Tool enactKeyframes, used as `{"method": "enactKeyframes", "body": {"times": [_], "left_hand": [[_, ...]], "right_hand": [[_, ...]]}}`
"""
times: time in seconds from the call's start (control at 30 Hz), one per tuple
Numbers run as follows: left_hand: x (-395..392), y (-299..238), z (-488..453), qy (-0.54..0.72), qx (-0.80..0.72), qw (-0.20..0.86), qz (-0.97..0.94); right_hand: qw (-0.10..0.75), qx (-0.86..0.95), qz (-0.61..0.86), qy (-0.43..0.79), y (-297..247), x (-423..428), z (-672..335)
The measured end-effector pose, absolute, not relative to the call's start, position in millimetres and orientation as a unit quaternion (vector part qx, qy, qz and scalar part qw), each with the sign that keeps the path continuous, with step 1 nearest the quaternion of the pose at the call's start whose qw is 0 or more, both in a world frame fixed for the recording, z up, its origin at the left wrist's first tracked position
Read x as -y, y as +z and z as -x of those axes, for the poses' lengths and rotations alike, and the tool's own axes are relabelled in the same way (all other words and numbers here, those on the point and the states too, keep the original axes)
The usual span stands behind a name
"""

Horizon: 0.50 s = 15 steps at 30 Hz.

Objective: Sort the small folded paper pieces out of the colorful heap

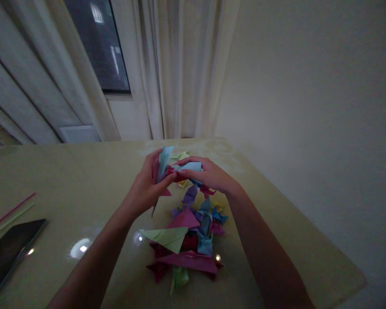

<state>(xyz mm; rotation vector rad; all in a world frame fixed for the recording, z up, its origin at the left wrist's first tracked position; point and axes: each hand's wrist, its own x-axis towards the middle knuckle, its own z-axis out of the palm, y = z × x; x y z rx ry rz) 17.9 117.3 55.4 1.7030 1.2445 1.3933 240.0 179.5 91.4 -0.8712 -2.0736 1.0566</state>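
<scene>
My left hand (147,185) and my right hand (209,175) meet above the table, both pinched on the same folded paper piece (167,165), which is light blue with a red or pink part under it. The left fingers grip its upright blue flap; the right fingers press its other end. Just below and in front of my hands lies a pile of folded coloured papers (188,240): pink, green, blue, purple and dark red shapes heaped together.
The beige table (67,180) reaches to a wall on the right and to curtains (170,68) with a dark window (99,43) at the back. A dark tablet or phone (9,251) lies at the left edge, with two thin coloured straws (11,214) beside it.
</scene>
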Motion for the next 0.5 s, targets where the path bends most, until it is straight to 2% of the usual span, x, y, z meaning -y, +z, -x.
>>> {"method": "enactKeyframes", "body": {"times": [0.13, 0.3, 0.4, 0.5], "left_hand": [[-105.1, 76.0, -16.8, 0.476, -0.46, 0.371, -0.651], [-79.6, 94.6, -12.6, 0.378, -0.506, 0.28, -0.723], [-47.5, 77.7, -1.5, 0.329, -0.532, 0.226, -0.746], [-13.4, 34.6, 3.3, 0.267, -0.596, 0.198, -0.731]], "right_hand": [[0.272, 0.843, 0.354, 0.302, 108.7, -166.2, -244.1], [0.25, 0.86, 0.352, 0.273, 126.1, -132.2, -260.2], [0.245, 0.844, 0.402, 0.258, 111.4, -113.1, -290.7], [0.215, 0.802, 0.494, 0.259, 73.9, -104.0, -319.1]]}}
